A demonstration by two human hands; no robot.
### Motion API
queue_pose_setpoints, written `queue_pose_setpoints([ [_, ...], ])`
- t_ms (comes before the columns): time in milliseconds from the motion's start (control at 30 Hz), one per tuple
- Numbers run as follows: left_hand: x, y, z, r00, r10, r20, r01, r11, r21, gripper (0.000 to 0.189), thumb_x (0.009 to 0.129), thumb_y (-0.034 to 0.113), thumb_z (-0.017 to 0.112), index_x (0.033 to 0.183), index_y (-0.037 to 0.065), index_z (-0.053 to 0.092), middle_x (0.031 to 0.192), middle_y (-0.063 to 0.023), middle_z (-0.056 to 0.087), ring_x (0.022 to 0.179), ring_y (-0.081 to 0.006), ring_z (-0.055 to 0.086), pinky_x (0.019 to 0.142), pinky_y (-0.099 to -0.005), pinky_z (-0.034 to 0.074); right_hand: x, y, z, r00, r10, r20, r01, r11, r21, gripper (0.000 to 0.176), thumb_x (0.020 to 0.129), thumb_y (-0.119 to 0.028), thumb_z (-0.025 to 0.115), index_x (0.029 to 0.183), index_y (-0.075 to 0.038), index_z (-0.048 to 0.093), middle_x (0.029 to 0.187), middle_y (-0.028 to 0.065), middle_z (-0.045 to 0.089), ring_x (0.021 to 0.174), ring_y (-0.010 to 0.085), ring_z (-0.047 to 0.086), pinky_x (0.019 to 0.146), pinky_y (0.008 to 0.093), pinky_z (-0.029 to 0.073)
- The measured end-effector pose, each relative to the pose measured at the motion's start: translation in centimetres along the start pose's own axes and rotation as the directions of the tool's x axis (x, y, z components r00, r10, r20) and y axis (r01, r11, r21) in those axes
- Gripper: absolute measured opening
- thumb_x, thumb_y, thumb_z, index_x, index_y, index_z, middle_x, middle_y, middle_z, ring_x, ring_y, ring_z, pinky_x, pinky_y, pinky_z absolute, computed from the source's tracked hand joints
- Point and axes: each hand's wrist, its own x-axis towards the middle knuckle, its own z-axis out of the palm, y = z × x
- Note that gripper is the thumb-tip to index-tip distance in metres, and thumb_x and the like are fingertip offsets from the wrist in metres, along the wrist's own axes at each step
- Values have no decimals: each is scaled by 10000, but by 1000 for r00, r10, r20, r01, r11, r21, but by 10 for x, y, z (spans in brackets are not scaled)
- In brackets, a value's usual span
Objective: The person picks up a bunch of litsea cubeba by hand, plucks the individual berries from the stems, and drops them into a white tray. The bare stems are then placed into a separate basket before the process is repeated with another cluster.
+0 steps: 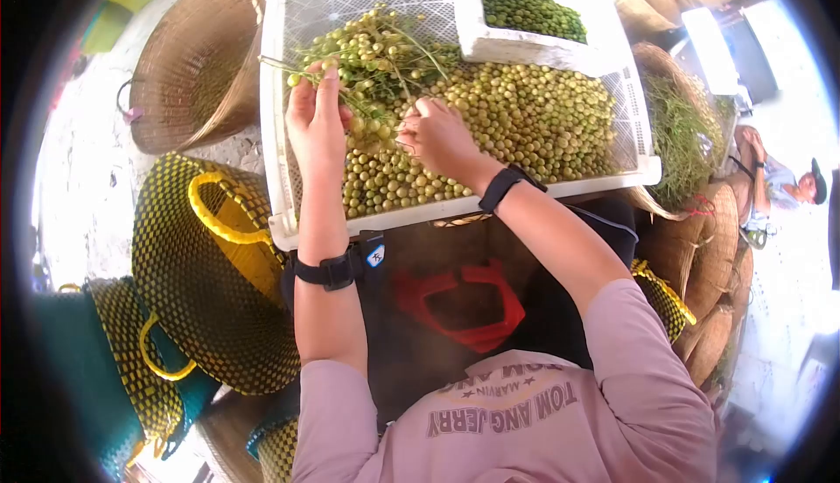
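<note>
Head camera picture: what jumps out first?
A heap of small yellow-green fruits fills the white tray in the middle. The left hand and the right hand touch a stalky bunch on it. A yellow-and-black basket stands lower left.

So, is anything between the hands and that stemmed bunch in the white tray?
Nothing visible. The left hand and right hand are both on the stemmed bunch, which lies on loose fruit in the white tray.
</note>
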Motion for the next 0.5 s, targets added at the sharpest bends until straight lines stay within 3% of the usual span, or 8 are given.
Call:
queue_pose_setpoints([
  [133,-1,2,4,991,54,120,-75,982,175,296,915,228,612,1149,50,582,681,44,472,531,-26,487,458,-179,409,-3,0,-15,964,249,-91,-212,931,296,164,868,-229,596,906,-82,658,1048,106,557,1000,285,532,852,444,419],
  [200,-11,6,14,984,66,168,-111,954,277,296,913,214,617,1153,44,581,671,38,452,541,-33,510,459,-188,431,-15,-24,-32,850,520,-86,-233,517,824,303,837,-219,624,1091,-60,581,1112,138,533,1055,325,518,885,460,406],
  [233,-16,6,20,981,63,183,-112,956,272,296,913,214,617,1153,44,581,671,38,452,541,-33,510,459,-188,431,-18,-30,-33,842,530,-95,-234,520,822,303,837,-219,624,1091,-60,581,1112,138,533,1055,325,518,885,460,406],
  [267,-21,5,27,976,37,215,-98,955,281,301,912,212,619,1158,44,576,679,31,463,546,-35,515,458,-191,434,-18,-36,-32,909,301,-288,-86,813,575,391,820,-217,639,1157,-51,528,1147,149,522,1094,328,506,885,437,418],
  [300,-24,6,32,969,10,249,-85,952,292,306,911,209,621,1163,43,572,688,25,473,552,-36,521,458,-194,437,-17,-39,-31,925,14,-380,84,968,237,488,803,-214,653,1223,-42,475,1182,160,512,1134,331,494,886,414,430],
  [367,-27,0,39,945,-14,327,-73,964,254,342,912,212,621,1195,37,545,717,10,504,558,-46,530,470,-194,441,-17,-29,-20,904,26,-426,76,972,221,551,778,-179,669,1259,-30,444,1165,172,541,1117,344,525,861,374,464],
  [433,-30,-3,44,911,-68,406,-31,972,233,393,898,220,643,1231,51,520,782,-18,542,550,-65,533,477,-190,438,-17,-18,-18,923,368,-113,-255,804,536,531,785,-123,659,1263,-11,456,1068,176,594,996,350,589,814,345,486],
  [500,-22,0,32,893,-109,436,-77,919,386,496,869,268,679,1291,85,492,939,-70,556,620,-98,564,559,-216,477,-20,-6,-29,909,412,-60,-294,738,608,492,804,-89,638,1257,9,475,984,138,650,881,279,646,758,319,498],
])
